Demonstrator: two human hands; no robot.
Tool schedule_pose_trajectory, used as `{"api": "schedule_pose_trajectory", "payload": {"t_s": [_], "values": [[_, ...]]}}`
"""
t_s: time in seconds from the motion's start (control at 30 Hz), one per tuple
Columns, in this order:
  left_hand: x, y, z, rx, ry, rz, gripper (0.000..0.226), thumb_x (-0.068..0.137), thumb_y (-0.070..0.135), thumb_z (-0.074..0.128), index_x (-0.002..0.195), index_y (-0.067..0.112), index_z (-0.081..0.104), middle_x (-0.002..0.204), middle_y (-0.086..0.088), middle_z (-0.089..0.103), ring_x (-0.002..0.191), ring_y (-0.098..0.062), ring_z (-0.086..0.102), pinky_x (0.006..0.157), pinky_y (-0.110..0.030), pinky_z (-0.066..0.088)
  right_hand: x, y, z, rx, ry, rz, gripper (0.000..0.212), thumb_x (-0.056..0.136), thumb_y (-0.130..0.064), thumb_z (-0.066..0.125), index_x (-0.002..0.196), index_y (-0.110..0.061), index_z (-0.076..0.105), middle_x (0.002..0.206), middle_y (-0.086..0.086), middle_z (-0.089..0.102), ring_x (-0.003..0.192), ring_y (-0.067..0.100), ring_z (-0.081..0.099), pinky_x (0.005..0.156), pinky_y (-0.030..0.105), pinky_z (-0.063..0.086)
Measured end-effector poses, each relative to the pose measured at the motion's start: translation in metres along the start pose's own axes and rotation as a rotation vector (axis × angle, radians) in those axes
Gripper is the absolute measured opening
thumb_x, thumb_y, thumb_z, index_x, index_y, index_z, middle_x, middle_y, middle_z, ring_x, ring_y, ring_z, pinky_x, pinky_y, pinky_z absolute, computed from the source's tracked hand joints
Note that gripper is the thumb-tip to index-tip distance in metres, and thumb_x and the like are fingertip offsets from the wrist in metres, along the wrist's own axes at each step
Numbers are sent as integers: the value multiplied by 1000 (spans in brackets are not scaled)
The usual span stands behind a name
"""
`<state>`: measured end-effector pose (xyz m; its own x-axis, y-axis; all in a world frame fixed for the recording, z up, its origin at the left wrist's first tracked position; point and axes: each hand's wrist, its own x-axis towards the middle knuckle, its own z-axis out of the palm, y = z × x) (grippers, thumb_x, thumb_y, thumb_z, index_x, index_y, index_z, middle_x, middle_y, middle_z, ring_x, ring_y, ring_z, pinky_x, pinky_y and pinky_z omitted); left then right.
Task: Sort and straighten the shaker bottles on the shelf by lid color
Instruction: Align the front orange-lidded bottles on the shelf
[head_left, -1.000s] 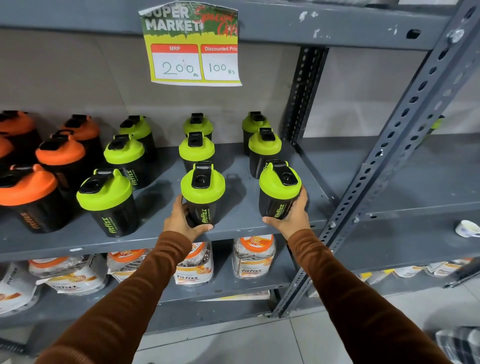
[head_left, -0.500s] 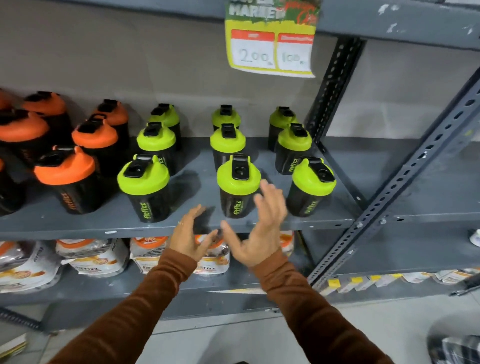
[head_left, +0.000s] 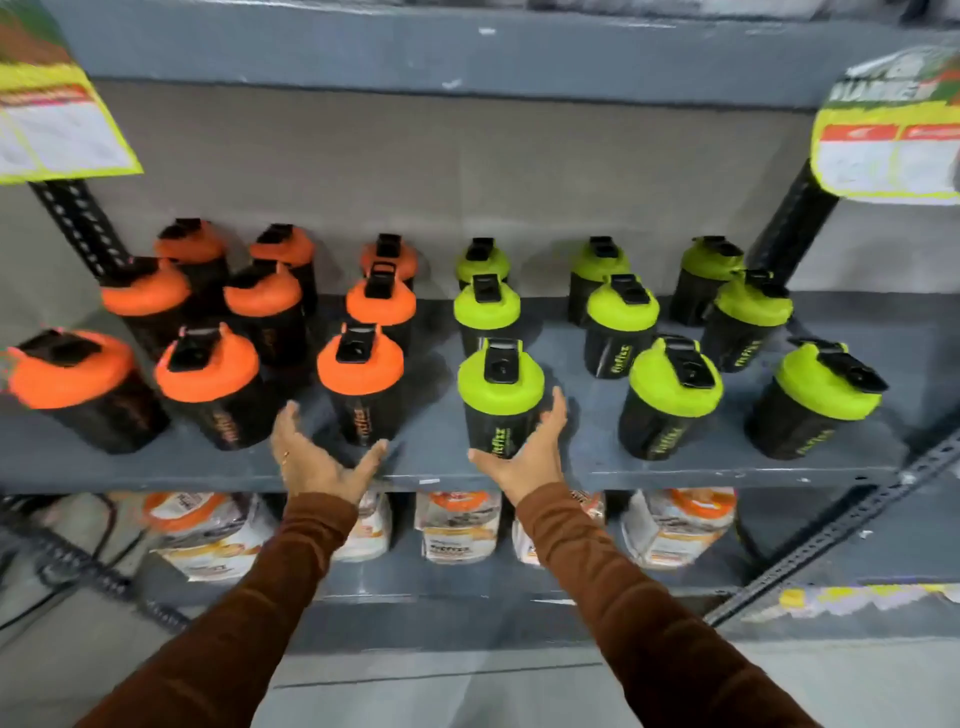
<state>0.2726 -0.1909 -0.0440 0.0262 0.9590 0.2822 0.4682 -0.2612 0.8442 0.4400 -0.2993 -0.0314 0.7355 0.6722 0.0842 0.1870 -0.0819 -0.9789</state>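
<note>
The word "fitfizz", or something close to it since the frame is blurred, is printed down the black bodies of the shaker bottles on the grey metal shelf (head_left: 519, 475). Nine orange-lidded bottles (head_left: 384, 301) are grouped toward the shelf's left end and nine green-lidded bottles (head_left: 622, 306) toward its right end, each group set in three rows running from the front edge to the back. The left hand (head_left: 322, 460) is spread wide at the front edge, palm up, with nothing gripped; its thumb lies close to the base of the front orange-lidded bottle (head_left: 360, 384). The right hand (head_left: 527, 457) is likewise open and is held against the lower part of the front green-lidded bottle (head_left: 500, 397), fingers along its right side and thumb below the printed name, but the bottle is not clasped. Both forearms are covered by brown sleeves (head_left: 660, 618). Two yellow-edged price signs (head_left: 891, 130) are hung from the shelf above, one at each upper corner of the view; their writing cannot be read. On the lower shelf, white and orange pouches (head_left: 457, 527) are stood in a row, partly hidden by the shelf edge and the wrists. A perforated upright (head_left: 795, 213) is fixed at the right rear corner.
</note>
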Motion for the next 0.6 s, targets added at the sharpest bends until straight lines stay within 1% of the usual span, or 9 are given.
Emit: {"api": "schedule_pose_trajectory", "payload": {"t_s": [0.07,0.17,0.23,0.27,0.33,0.4,0.47,0.53,0.6], "values": [[11,1,1,-14,-76,-32,107,52,24,87,135,8,22,142,-17,30,130,-28,31,109,-36,28,2,0,3,22,45,10,117,54,9,82,141,-6,5,144,19,30,127,16,36,114,41,28],[28,-3,4,-130,-198,-16,118,49,13,88,138,3,13,141,-22,28,129,-31,33,109,-36,27,6,0,7,38,110,6,112,51,13,81,139,-5,14,136,18,40,119,19,44,110,45,35],[37,-3,6,-169,-255,-33,119,49,10,88,139,2,11,138,-23,31,124,-32,39,105,-35,31,6,-2,11,21,122,19,111,51,11,82,139,-8,17,129,12,45,118,23,47,108,45,38],[40,-3,7,-172,-278,-33,119,49,11,88,139,3,11,138,-23,32,122,-32,40,104,-35,32,5,-4,12,6,120,25,110,52,9,83,139,-9,18,124,7,44,118,23,47,108,43,38],[41,-1,10,-169,-317,-31,119,49,14,89,138,6,10,139,-23,33,125,-33,39,107,-39,32,5,-6,12,-21,117,37,108,54,8,83,138,-11,18,120,1,41,116,19,46,108,37,38],[43,-2,14,-178,-314,-46,118,49,15,89,138,8,11,137,-24,36,125,-34,39,107,-40,32,3,-9,12,-24,115,49,107,56,7,82,139,-13,18,122,2,42,113,14,44,105,32,38],[46,-3,15,-168,-298,-67,114,51,16,88,137,8,13,131,-25,42,120,-35,44,103,-39,34,1,-11,12,-44,119,49,105,57,6,82,139,-13,18,122,2,43,111,11,43,101,25,37],[47,-4,15,-144,-289,-64,111,52,18,87,136,8,15,124,-24,50,114,-35,50,99,-39,38,0,-12,11,-62,115,37,104,58,5,82,138,-11,19,128,6,44,110,11,42,99,23,35],[46,-7,12,-121,-285,-45,110,51,21,88,134,8,18,119,-21,54,109,-34,53,96,-40,42,0,-13,11,-67,108,39,103,58,5,82,138,-11,19,132,9,43,111,11,42,99,24,35]]}}
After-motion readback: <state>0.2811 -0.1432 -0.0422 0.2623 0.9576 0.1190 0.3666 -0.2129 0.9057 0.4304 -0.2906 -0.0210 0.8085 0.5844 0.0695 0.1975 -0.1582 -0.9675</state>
